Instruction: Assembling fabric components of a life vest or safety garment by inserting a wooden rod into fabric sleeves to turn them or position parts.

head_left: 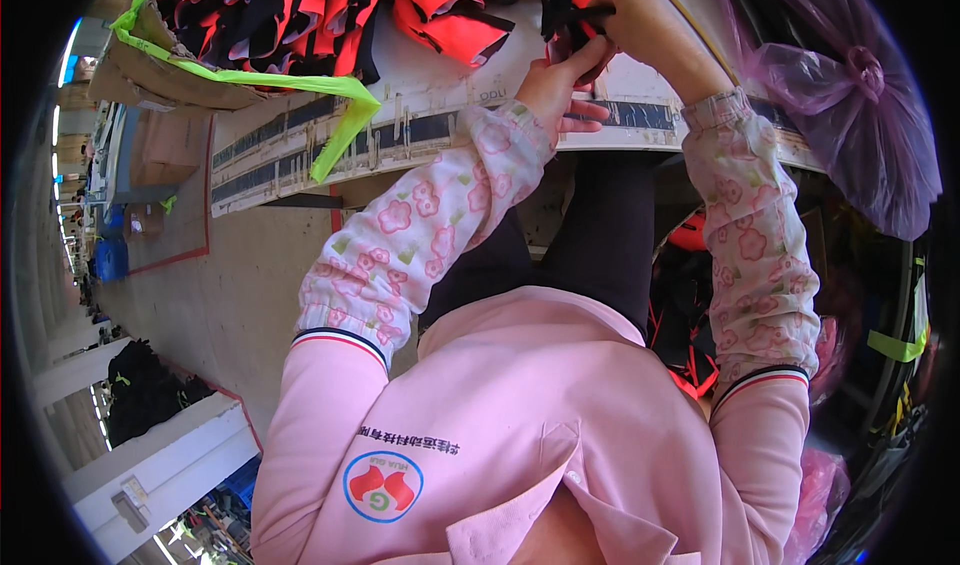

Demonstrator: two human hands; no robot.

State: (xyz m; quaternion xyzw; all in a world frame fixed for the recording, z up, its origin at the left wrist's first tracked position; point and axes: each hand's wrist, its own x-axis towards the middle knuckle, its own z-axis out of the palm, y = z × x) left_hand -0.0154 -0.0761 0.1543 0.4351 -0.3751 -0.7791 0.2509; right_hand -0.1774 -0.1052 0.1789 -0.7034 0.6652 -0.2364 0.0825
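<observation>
Hands meet at the table's (420, 115) near edge: the left hand (556, 87) and the right hand (640, 20) both pinch a black strap (568, 15) between them, beside the red-and-black fabric pile (340, 10). A purple plastic bag (850, 95) hangs to the right.

Pink jacket (520, 405), floral oversleeves (420, 225), striped cuffs.

garment pile (330, 15) on table (440, 115); bag (850, 95) to its right
</observation>
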